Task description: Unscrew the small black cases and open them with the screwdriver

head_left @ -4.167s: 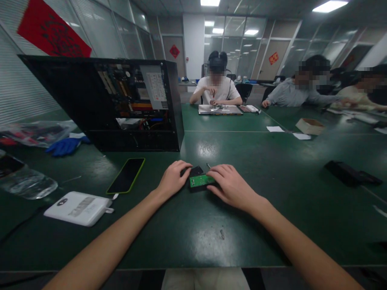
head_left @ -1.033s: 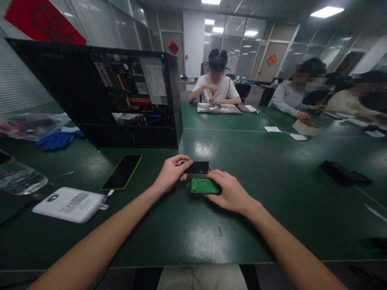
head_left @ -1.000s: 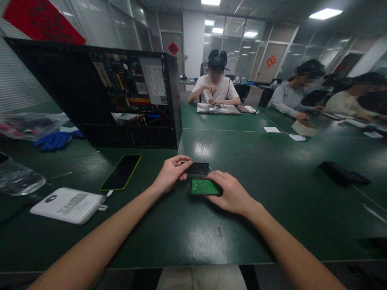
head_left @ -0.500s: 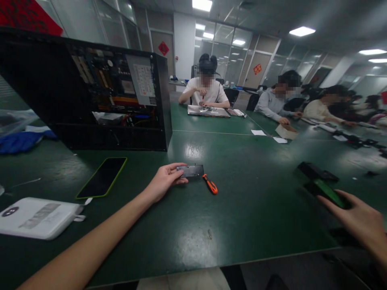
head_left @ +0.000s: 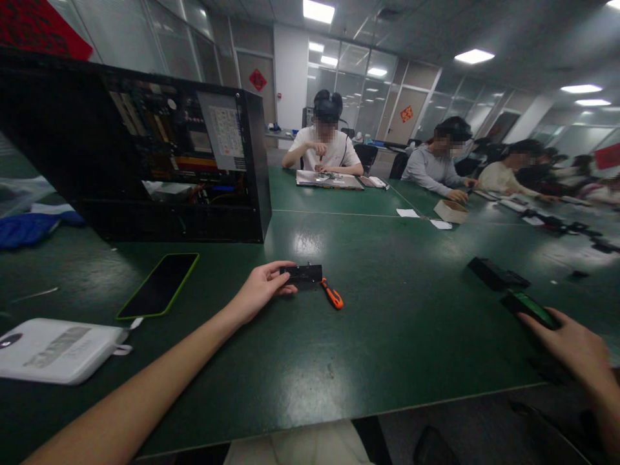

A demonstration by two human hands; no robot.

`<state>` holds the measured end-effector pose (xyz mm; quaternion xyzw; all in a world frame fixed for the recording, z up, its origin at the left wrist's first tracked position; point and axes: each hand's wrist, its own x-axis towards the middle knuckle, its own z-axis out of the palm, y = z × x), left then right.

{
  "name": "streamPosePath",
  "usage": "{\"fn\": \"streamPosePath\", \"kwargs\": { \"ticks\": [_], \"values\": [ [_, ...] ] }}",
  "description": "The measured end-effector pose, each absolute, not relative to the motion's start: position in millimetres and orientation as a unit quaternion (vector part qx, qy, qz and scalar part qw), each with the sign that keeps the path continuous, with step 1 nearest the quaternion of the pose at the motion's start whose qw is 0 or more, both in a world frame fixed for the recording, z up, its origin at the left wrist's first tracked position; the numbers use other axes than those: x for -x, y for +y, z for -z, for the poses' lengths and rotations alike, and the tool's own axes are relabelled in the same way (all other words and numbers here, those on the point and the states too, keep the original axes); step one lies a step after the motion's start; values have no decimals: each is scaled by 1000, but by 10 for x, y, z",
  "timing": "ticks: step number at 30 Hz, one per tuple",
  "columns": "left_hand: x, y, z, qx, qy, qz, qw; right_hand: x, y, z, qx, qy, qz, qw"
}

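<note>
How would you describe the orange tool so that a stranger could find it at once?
Start at the black computer case on the picture's left. Nearer the camera, the left hand holds a black piece; the orange tool lies by that piece's right end. Its bright handle sets it apart from the black piece and the dark phone.

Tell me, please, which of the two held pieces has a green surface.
The green-topped piece in the right hand. The black piece in the left hand, near the orange-handled tool, shows no green.
</note>
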<state>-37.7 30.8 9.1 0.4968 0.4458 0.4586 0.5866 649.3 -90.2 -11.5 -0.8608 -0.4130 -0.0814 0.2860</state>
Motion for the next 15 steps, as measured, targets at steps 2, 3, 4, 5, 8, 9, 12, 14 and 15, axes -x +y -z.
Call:
{"fn": "streamPosePath", "kwargs": {
  "ticks": [2,3,4,5,8,9,12,14,15],
  "values": [
    [379,304,-84,-510,441,-453,583,-6482,-931,148,854,-433,97,272],
    [378,300,-81,-518,438,-451,580,-6458,-951,167,845,-452,111,265],
    [376,294,-78,-525,435,-450,577,-6415,-971,179,831,-471,140,262],
    [373,289,-74,-531,432,-451,573,-6350,-988,177,812,-490,180,259],
    [362,280,-53,-537,429,-458,564,-5957,-998,35,738,-546,304,255],
    [359,281,-44,-536,429,-461,563,-5738,-985,-64,719,-568,308,255],
    [355,295,-12,-527,429,-468,564,-4786,-973,-446,677,-648,201,285],
    [357,306,5,-522,429,-474,565,-3993,-1075,-677,584,-724,159,330],
    [358,310,10,-521,429,-476,564,-3606,-1180,-760,515,-765,145,358]
  ]
}}
